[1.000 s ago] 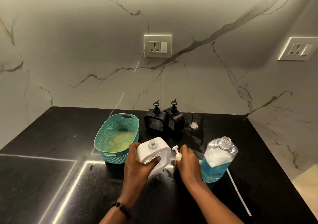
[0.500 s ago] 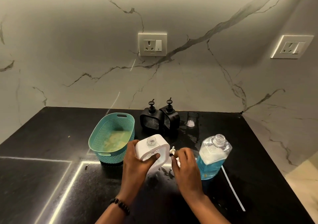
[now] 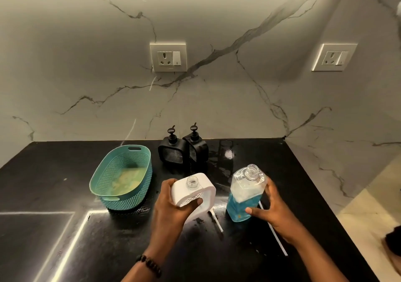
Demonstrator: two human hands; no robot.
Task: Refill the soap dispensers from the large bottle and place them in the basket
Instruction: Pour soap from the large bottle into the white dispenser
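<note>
My left hand (image 3: 171,205) grips a white square soap dispenser (image 3: 191,191) with its neck uncapped, tilted above the black counter. My right hand (image 3: 272,208) wraps around the large clear bottle (image 3: 244,191), which is uncapped, holds blue liquid with foam on top and stands just right of the dispenser. The white pump's tube (image 3: 217,221) lies on the counter between the two. A teal perforated basket (image 3: 121,177) stands to the left with nothing standing in it. Two black pump dispensers (image 3: 182,151) stand side by side at the back.
The black counter (image 3: 54,195) meets marble walls behind and to the right, with a socket (image 3: 168,57) above the dispensers. A thin white tube (image 3: 275,236) lies by the right edge. Wet patches shine behind the large bottle.
My right hand let go of the white pump, which now lies on the counter, and moved right to take hold of the large bottle. My left hand kept the white dispenser.
</note>
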